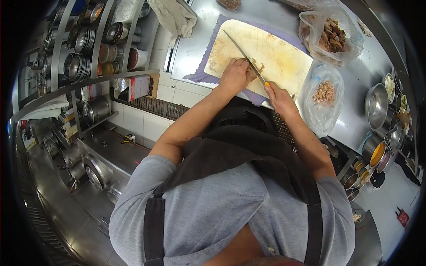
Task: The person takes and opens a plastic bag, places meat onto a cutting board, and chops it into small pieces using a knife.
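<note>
On a worn cream cutting board [279, 51] lies a piece of brownish meat [252, 73], partly covered by my left hand [235, 76]. The fingers of that hand are curled over the meat and press it to the board. My right hand [280, 98] is wrapped around the yellow handle of a long knife [239, 49]. Its blade runs up and to the left across the board, beside the left fingertips and over the meat. Small cut bits lie just right of the blade. A purple cloth [202, 62] is spread under the board.
Right of the board are a plastic bag of chopped meat [325, 94] and a bag of larger meat pieces [333, 37]. Metal bowls [376, 106] line the steel table's right end. A towel [177, 20] hangs at the upper left, near shelves of stacked bowls [84, 41].
</note>
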Motion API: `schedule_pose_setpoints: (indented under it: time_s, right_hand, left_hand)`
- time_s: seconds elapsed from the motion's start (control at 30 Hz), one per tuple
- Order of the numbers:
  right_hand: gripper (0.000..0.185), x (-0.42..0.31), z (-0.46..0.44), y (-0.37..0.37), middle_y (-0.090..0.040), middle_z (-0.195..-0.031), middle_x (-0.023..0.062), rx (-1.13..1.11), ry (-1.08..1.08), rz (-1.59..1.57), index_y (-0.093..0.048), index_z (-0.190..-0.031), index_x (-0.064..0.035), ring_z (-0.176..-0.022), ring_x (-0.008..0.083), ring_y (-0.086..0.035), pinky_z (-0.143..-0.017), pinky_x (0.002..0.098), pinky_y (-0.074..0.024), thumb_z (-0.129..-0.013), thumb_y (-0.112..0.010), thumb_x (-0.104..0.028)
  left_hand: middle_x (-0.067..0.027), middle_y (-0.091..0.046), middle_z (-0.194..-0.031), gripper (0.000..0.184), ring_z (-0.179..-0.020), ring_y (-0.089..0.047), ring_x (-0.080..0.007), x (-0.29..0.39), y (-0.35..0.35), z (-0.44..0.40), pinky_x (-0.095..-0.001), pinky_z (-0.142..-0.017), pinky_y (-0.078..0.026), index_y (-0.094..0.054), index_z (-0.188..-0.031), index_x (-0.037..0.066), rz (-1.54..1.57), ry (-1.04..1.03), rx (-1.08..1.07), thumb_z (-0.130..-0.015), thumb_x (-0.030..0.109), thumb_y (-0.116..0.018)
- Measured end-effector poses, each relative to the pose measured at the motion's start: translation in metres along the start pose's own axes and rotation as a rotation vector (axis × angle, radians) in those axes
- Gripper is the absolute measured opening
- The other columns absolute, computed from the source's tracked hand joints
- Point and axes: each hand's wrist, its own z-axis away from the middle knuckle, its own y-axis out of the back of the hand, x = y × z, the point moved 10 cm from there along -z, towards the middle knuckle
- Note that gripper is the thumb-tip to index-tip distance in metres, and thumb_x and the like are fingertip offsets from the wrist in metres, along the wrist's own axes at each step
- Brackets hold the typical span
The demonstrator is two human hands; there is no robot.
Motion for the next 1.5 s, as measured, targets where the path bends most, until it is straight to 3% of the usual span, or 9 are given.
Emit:
schedule_pose_setpoints:
  time_s: [0.2,0.47,0.67,0.97,1.27,1.5]
  right_hand:
    - [0.039,-0.013,-0.034,-0.013,-0.065,-0.089,0.0306,0.081,0.086,0.058,-0.056,-0.122,-0.0061,-0.088,0.0485,-0.062,-0.076,0.0537,-0.0472,-0.102,-0.043,-0.037]
    - [0.038,-0.011,0.001,0.004,-0.064,-0.085,0.0304,0.082,0.034,0.016,-0.057,-0.12,-0.0063,-0.085,0.0486,-0.062,-0.074,0.0535,-0.0472,-0.102,-0.044,-0.036]
    - [0.038,-0.006,0.008,-0.007,-0.064,-0.085,0.0308,-0.011,0.027,0.059,-0.057,-0.121,-0.0057,-0.085,0.0488,-0.062,-0.075,0.0539,-0.047,-0.102,-0.044,-0.036]
    - [0.038,-0.021,-0.026,-0.01,-0.064,-0.086,0.0311,0.098,0.101,0.053,-0.058,-0.119,-0.0047,-0.084,0.0491,-0.062,-0.075,0.0547,-0.0471,-0.101,-0.045,-0.036]
    - [0.038,-0.001,-0.001,-0.015,-0.064,-0.088,0.0312,-0.034,-0.006,0.043,-0.057,-0.119,-0.007,-0.088,0.0492,-0.061,-0.077,0.0542,-0.0465,-0.101,-0.045,-0.038]
    - [0.037,-0.01,-0.028,-0.022,-0.065,-0.09,0.0302,0.101,0.094,0.019,-0.057,-0.118,-0.0064,-0.088,0.0489,-0.061,-0.076,0.0545,-0.0469,-0.101,-0.045,-0.037]
  left_hand:
    - [-0.0161,-0.062,-0.098,0.018,-0.095,-0.056,-0.0372,-0.003,-0.001,0.0,-0.0446,-0.085,-0.047,-0.06,-0.092,0.002,0.005,-0.019,0.007,-0.075,0.004,-0.066]
    - [-0.0176,-0.062,-0.1,0.026,-0.098,-0.056,-0.0378,-0.007,0.007,0.003,-0.0441,-0.087,-0.048,-0.063,-0.1,0.002,-0.019,-0.013,-0.046,-0.074,0.003,-0.065]
    - [-0.0172,-0.063,-0.098,0.021,-0.098,-0.057,-0.0369,-0.005,0.005,0.003,-0.0435,-0.088,-0.048,-0.062,-0.095,0.0,-0.052,-0.063,-0.028,-0.074,0.003,-0.063]
    - [-0.0178,-0.064,-0.099,0.019,-0.099,-0.057,-0.0367,-0.011,0.005,0.006,-0.0439,-0.087,-0.048,-0.062,-0.095,-0.001,0.013,-0.045,-0.01,-0.076,0.003,-0.063]
    - [-0.0182,-0.063,-0.101,0.021,-0.099,-0.056,-0.0374,-0.008,0.004,0.008,-0.0442,-0.089,-0.048,-0.061,-0.095,-0.001,-0.033,-0.026,0.025,-0.075,0.002,-0.064]
    - [-0.0184,-0.063,-0.102,0.021,-0.1,-0.056,-0.0373,-0.01,0.005,0.006,-0.0443,-0.088,-0.048,-0.061,-0.096,0.0,0.001,-0.026,0.01,-0.075,0.002,-0.064]
